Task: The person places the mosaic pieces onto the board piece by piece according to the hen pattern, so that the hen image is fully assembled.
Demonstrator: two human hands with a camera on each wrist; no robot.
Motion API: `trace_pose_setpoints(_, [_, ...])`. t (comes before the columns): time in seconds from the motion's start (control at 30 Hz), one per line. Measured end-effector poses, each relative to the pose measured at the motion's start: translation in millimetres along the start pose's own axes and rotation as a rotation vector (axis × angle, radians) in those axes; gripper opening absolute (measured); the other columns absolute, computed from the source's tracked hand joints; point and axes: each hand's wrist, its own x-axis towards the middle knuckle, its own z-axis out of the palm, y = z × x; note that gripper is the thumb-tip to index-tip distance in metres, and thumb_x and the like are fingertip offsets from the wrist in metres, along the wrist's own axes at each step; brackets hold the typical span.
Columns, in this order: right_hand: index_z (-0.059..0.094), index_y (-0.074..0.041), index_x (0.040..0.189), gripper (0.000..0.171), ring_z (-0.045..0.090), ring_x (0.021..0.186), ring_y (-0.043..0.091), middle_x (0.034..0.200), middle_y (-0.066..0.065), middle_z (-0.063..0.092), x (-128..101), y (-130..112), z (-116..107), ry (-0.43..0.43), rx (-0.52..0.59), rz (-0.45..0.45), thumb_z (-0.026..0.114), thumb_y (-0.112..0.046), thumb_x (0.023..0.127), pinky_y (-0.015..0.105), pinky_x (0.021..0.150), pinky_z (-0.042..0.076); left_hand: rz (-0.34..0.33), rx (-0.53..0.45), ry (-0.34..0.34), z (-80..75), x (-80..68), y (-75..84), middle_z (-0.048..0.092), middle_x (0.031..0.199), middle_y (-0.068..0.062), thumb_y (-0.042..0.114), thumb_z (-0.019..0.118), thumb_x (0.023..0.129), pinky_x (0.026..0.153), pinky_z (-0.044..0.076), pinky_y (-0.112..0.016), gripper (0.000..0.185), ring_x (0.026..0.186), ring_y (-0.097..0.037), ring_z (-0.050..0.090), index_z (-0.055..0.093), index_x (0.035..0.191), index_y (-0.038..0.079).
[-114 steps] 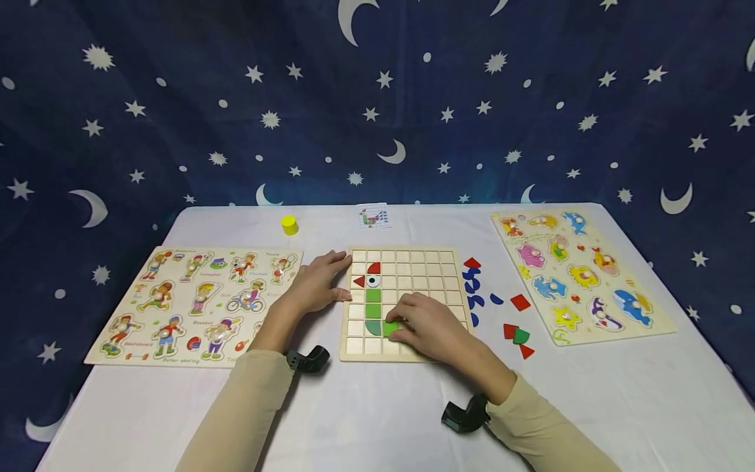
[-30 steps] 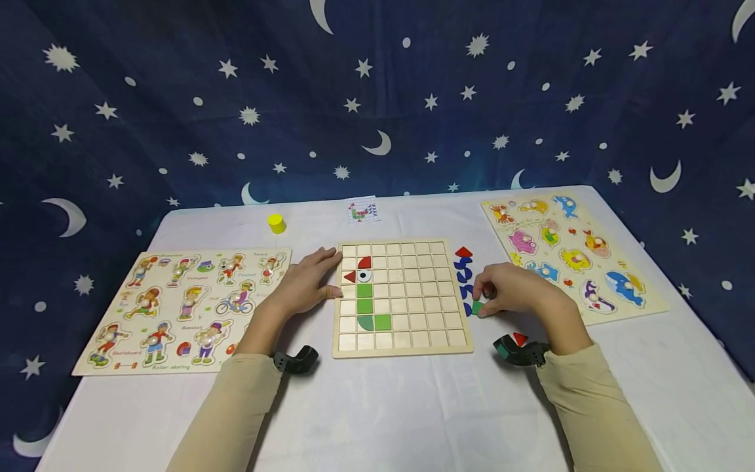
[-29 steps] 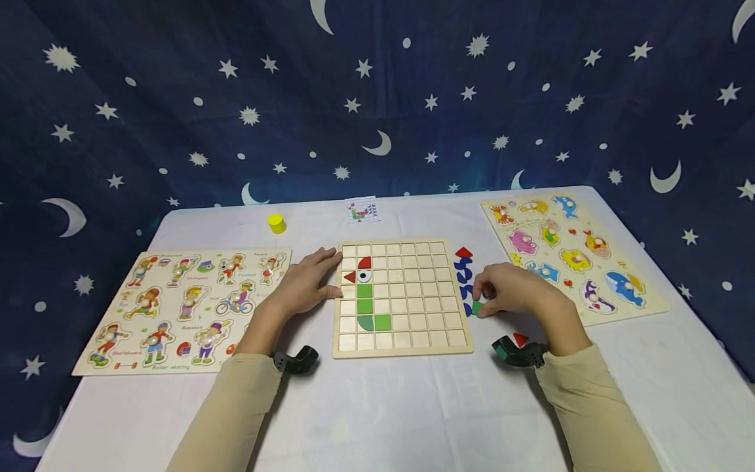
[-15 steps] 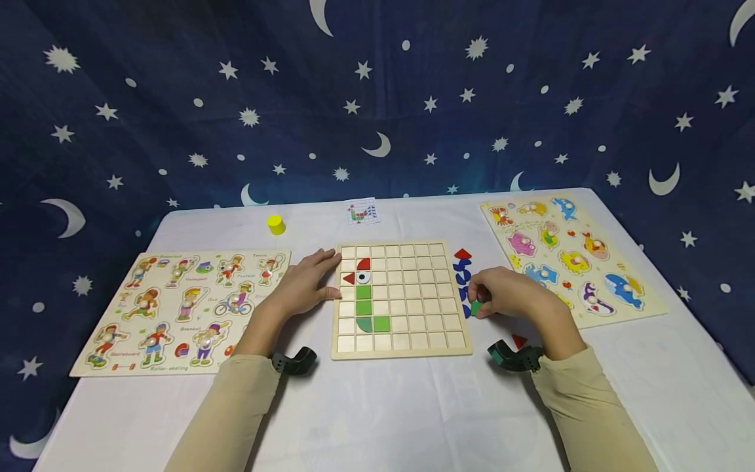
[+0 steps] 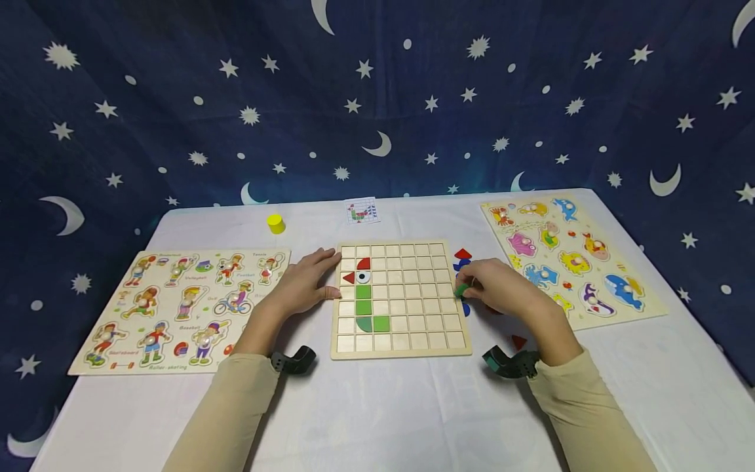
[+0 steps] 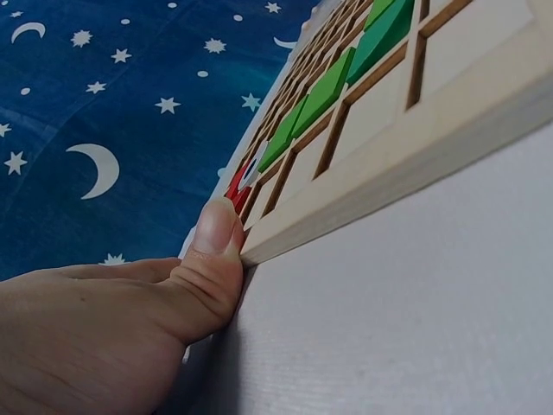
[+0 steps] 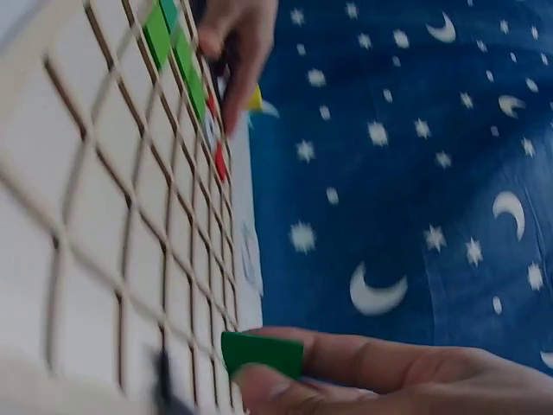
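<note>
A square wooden grid board [image 5: 407, 349] lies mid-table. My left hand [image 5: 303, 282] rests against its left edge, fingers extended, with the thumb [image 6: 216, 233] on the rim in the left wrist view. Between thumb and fingers my right hand [image 5: 498, 288] pinches a dark green tile [image 7: 262, 353], close to the board's right edge. On the grid sit a red quarter-round piece [image 5: 364, 263], a red triangle [image 5: 349, 278], an eye tile [image 5: 363, 277], several light green squares [image 5: 381, 323] and a darker green rounded piece [image 5: 365, 324].
Right of the board lie blue pieces [image 5: 466, 309], partly hidden by my right hand, and red ones [image 5: 463, 253]. A picture card [image 5: 362, 211] and yellow cylinder [image 5: 275, 224] stand behind. Peg puzzles flank the board: sports figures [image 5: 177, 311] left, sea animals [image 5: 572, 262] right.
Earlier my right hand was at a light green square on the board. It then took the dark green tile from the table and has moved it up and left. The left hand stays put.
</note>
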Motion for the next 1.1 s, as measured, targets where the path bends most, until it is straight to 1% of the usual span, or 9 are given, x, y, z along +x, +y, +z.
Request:
trace_pose_setpoints(0.1, [0.071,-0.011,0.088,0.011,0.058,0.079,0.013,0.085,-0.003,0.063,5.2,-12.6,8.6,0.086,-0.03,-0.147,0.072,-0.003,0.081,0.031,0.073,0.051,0.002,0.0,0.004,-0.2,-0.2,-0.5,0.029,0.156,-0.008,0.045,0.068,0.082,0.109,0.021,-0.064,0.08,0.146,-0.032,0.021,0.035,0.148,0.016])
trace_pose_setpoints(0.13, [0.072,-0.011,0.089,0.012,0.059,0.08,0.012,0.086,-0.003,0.062,6.7,-17.4,11.8,0.099,-0.03,-0.181,0.073,-0.003,0.081,0.031,0.074,0.051,0.002,-0.001,0.004,-0.1,-0.2,-0.7,0.029,0.156,-0.008,0.045,0.068,0.082,0.109,0.021,-0.064,0.079,0.146,-0.032,0.021,0.035,0.148,0.016])
trace_pose_setpoints(0.2, [0.074,-0.013,0.09,0.012,0.059,0.081,0.01,0.087,-0.005,0.06,9.4,-26.3,18.7,0.107,-0.02,-0.228,0.072,-0.005,0.081,0.029,0.074,0.051,0.0,-0.002,0.004,0.0,-0.2,-0.9,0.029,0.156,-0.008,0.045,0.068,0.083,0.11,0.021,-0.063,0.079,0.146,-0.032,0.021,0.035,0.148,0.016])
trace_pose_setpoints(0.23, [0.075,-0.014,0.091,0.012,0.058,0.082,0.009,0.088,-0.005,0.059,10.5,-31.2,21.8,0.099,-0.008,-0.232,0.072,-0.007,0.082,0.028,0.075,0.051,0.001,-0.002,0.003,0.0,-0.3,-0.9,0.029,0.156,-0.008,0.045,0.068,0.083,0.11,0.021,-0.063,0.079,0.146,-0.032,0.021,0.035,0.148,0.016])
trace_pose_setpoints(0.37, [0.075,-0.02,0.098,0.015,0.056,0.081,0.005,0.09,-0.01,0.06,13.9,-46.9,35.2,0.1,-0.012,-0.212,0.07,-0.017,0.085,0.026,0.075,0.049,0.001,-0.001,0.002,-0.3,-0.8,-0.7,0.029,0.156,-0.008,0.045,0.068,0.082,0.11,0.022,-0.063,0.079,0.146,-0.032,0.021,0.035,0.148,0.016])
trace_pose_setpoints(0.47, [0.073,-0.022,0.102,0.017,0.055,0.078,0.005,0.086,-0.012,0.062,15.9,-56.2,42.7,0.109,-0.005,-0.164,0.071,-0.024,0.084,0.026,0.075,0.048,0.0,0.0,0.002,-0.7,-0.9,-0.4,0.029,0.156,-0.008,0.045,0.068,0.082,0.109,0.022,-0.063,0.08,0.146,-0.032,0.021,0.034,0.148,0.016])
trace_pose_setpoints(0.67, [0.065,-0.025,0.086,0.015,0.051,0.07,0.006,0.07,-0.016,0.056,17.6,-65.2,51.6,0.118,0.039,-0.08,0.077,-0.032,0.079,0.025,0.069,0.042,0.0,-0.002,0.004,-0.8,0.5,0.0,0.029,0.156,-0.007,0.046,0.067,0.083,0.109,0.022,-0.063,0.079,0.146,-0.031,0.021,0.035,0.148,0.016])
trace_pose_setpoints(0.87, [0.067,-0.027,0.082,0.014,0.05,0.068,0.004,0.067,-0.018,0.056,18.8,-66.1,58.4,0.098,0.058,-0.074,0.078,-0.034,0.077,0.023,0.065,0.04,-0.001,0.0,-0.001,-0.6,-0.2,0.3,0.029,0.156,-0.008,0.045,0.068,0.082,0.11,0.022,-0.062,0.08,0.146,-0.031,0.021,0.034,0.149,0.016])
trace_pose_setpoints(1.1, [0.068,-0.027,0.083,0.017,0.049,0.067,0.002,0.066,-0.019,0.054,19.5,-66.4,61.4,0.098,0.038,-0.084,0.078,-0.038,0.075,0.021,0.062,0.039,-0.004,-0.004,0.0,-0.7,0.2,0.0,0.029,0.156,-0.007,0.045,0.068,0.083,0.11,0.022,-0.062,0.079,0.146,-0.031,0.021,0.034,0.149,0.016])
